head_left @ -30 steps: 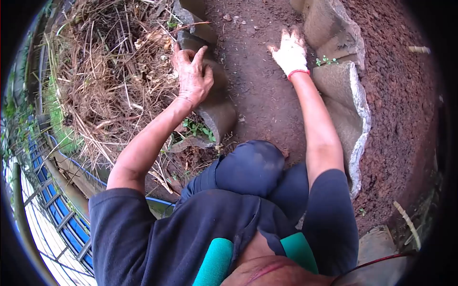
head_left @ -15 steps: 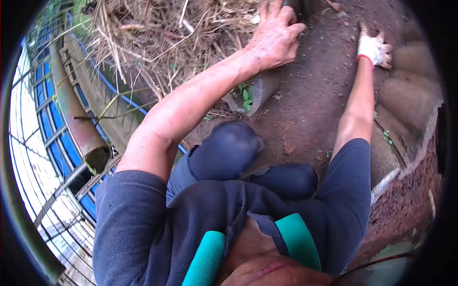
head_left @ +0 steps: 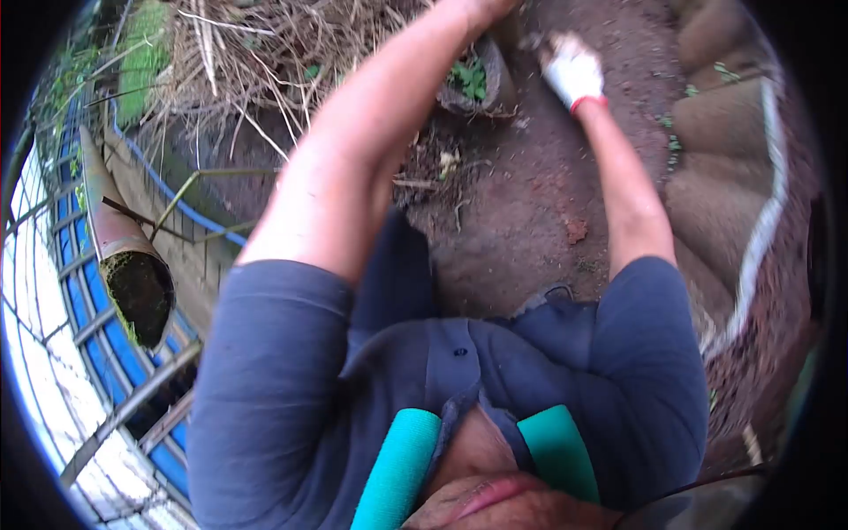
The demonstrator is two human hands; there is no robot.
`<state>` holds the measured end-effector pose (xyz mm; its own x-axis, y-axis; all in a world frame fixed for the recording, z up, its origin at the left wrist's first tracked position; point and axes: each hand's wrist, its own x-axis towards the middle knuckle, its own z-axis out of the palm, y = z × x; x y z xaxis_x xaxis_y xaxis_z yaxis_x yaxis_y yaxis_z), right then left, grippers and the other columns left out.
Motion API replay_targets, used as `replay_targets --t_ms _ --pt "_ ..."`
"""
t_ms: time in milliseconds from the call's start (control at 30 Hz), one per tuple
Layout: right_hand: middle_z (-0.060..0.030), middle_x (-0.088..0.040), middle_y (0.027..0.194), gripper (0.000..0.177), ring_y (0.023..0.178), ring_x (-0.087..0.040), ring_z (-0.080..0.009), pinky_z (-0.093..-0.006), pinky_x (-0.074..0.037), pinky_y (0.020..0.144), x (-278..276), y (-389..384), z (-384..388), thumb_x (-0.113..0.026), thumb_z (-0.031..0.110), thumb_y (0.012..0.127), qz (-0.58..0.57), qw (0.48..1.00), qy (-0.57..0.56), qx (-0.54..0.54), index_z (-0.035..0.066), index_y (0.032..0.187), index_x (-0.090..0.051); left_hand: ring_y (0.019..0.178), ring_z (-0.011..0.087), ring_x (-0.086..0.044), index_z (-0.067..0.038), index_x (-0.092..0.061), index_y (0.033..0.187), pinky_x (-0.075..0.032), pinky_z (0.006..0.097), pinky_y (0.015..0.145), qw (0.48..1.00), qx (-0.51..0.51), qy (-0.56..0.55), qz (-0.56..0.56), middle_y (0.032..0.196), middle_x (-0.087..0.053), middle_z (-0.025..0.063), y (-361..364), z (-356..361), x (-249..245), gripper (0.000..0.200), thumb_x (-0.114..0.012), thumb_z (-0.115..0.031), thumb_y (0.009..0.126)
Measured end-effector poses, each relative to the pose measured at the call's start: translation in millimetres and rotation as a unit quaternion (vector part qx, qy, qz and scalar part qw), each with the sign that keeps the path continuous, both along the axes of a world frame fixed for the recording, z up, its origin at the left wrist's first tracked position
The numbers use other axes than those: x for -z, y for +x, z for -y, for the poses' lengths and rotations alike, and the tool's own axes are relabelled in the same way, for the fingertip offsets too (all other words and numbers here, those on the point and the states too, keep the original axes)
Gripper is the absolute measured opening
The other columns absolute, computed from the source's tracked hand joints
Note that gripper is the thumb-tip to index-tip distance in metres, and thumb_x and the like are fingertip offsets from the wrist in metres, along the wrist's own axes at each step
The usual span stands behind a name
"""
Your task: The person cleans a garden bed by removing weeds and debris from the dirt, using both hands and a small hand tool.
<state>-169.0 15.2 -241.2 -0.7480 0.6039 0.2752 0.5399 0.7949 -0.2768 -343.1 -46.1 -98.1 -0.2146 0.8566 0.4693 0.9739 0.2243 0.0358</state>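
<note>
My left hand (head_left: 484,5) is bare and mostly cut off by the top edge; its fingers are hidden. Just below it stands a grey-rimmed, hollow curved piece (head_left: 505,84) with small green leaves (head_left: 470,78) inside. My right hand (head_left: 574,72), in a white glove with a red cuff, is low over the brown soil (head_left: 530,203), right of that piece. Its fingers look curled and slightly blurred, with a dark smear at the tips. What they hold, if anything, I cannot make out.
Dry stalks (head_left: 256,66) are heaped at upper left. A mossy hollow pipe (head_left: 137,296), a blue hose (head_left: 181,208) and a barred blue structure (head_left: 97,340) lie left. Wavy brown sheeting (head_left: 720,199) with a pale edge borders the right.
My right hand has drawn left toward the curved piece, its spread fingers now curled. My left hand has gone up, almost out of view. The camera view has shifted.
</note>
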Motion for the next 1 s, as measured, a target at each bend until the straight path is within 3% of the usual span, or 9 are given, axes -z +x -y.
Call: replay_targets --t_ms 67,100,200,333,500,733,800,900,1000 --pt "-0.0204 -0.066 0.113 0.032 0.102 -0.065 -0.0365 -0.0482 -0.051 0.091 -20 24 30 -0.058 0.03 0.087 0.119 0.985 -0.122 -0.017 0.009 0.108 -0.068 0.105 0.0461 -0.051 0.0 -0.052 0.13 -0.045 0.0554 0.087 0.961 0.034 0.266 0.066 0.118 -0.046 0.0316 10 15 11 0.05 -0.057 -0.004 0.081" --pt "-0.0225 -0.065 0.114 0.034 0.108 -0.063 -0.036 -0.0459 -0.05 0.095 -28 41 46 -0.059 0.028 0.085 0.148 0.98 -0.128 -0.036 0.007 0.111 -0.068 0.103 0.0469 -0.052 -0.001 -0.049 0.135 -0.046 0.0556 0.087 0.942 -0.051 0.168 0.285 0.116 -0.047 0.0314 27 42 -14 0.054 -0.054 0.0 0.081" --pt "-0.0226 -0.065 0.118 0.039 0.113 -0.061 -0.0368 -0.0432 -0.048 0.099 -51 72 78 -0.061 0.027 0.084 0.213 0.953 -0.21 -0.041 0.004 0.115 -0.066 0.108 0.045 -0.05 -0.003 -0.057 0.126 -0.037 0.0577 0.101 0.996 -0.073 0.023 0.036 0.116 -0.048 0.0306 -13 120 7 0.046 -0.059 -0.012 0.081" --pt "-0.0229 -0.064 0.122 0.045 0.115 -0.061 -0.0368 -0.0427 -0.048 0.099 -65 86 89 -0.062 0.03 0.083 0.328 0.912 -0.24 -0.045 0.0 0.116 -0.065 0.114 0.0441 -0.049 -0.001 -0.06 0.118 -0.046 0.0516 0.095 0.997 -0.003 -0.046 0.064 0.122 -0.046 0.0298 -65 181 -25 0.057 -0.074 -0.034 0.074" --pt "-0.0306 -0.06 0.123 0.055 0.114 -0.061 -0.0398 -0.0415 -0.047 0.102 -103 95 117 -0.063 0.039 0.082 0.376 0.905 -0.198 0.027 -0.006 0.114 -0.065 0.12 0.0397 -0.045 -0.005 -0.058 0.124 -0.05 0.0471 0.093 0.988 -0.072 -0.135 0.016 0.132 -0.04 0.0218 -68 193 -42 0.071 -0.082 -0.033 0.063" --pt "-0.0273 -0.066 0.111 0.045 0.107 -0.063 -0.0396 -0.0441 -0.049 0.095 -152 98 112 -0.062 0.032 0.078 0.366 0.916 -0.167 -0.013 -0.001 0.107 -0.069 0.118 0.0364 -0.052 -0.009 -0.057 0.125 -0.05 0.047 0.094 0.997 -0.035 -0.039 -0.05 0.133 -0.041 0.0164 -106 181 -32 0.066 -0.08 -0.011 0.064" --pt "-0.026 -0.066 0.111 0.044 0.106 -0.064 -0.0402 -0.0449 -0.05 0.093 -175 97 109 -0.063 0.035 0.08 0.386 0.907 -0.166 0.029 0.0 0.106 -0.07 0.118 0.0356 -0.053 -0.01 -0.056 0.125 -0.05 0.0477 0.094 0.986 -0.084 -0.146 -0.013 0.133 -0.041 0.0167 -98 186 -57 0.069 -0.085 -0.013 0.062" --pt "-0.0235 -0.067 0.108 0.04 0.103 -0.064 -0.0392 -0.0457 -0.05 0.091 -188 100 105 -0.063 0.038 0.085 0.316 0.936 -0.087 0.124 0.001 0.1 -0.071 0.112 0.0369 -0.057 -0.007 -0.058 0.122 -0.05 0.0485 0.093 0.987 -0.063 -0.138 -0.042 0.132 -0.042 0.0176 -100 179 -54 0.053 -0.074 -0.007 0.071" --pt "-0.0222 -0.068 0.105 0.038 0.102 -0.065 -0.0369 -0.0458 -0.051 0.09 -167 57 91 -0.065 0.037 0.083 0.072 0.984 0.144 0.073 0.002 0.099 -0.07 0.11 0.0414 -0.054 -0.004 -0.06 0.116 -0.051 0.0514 0.088 0.989 -0.076 -0.129 0.008 0.13 -0.043 0.021 -113 167 -32 0.041 -0.062 0.0 0.075"
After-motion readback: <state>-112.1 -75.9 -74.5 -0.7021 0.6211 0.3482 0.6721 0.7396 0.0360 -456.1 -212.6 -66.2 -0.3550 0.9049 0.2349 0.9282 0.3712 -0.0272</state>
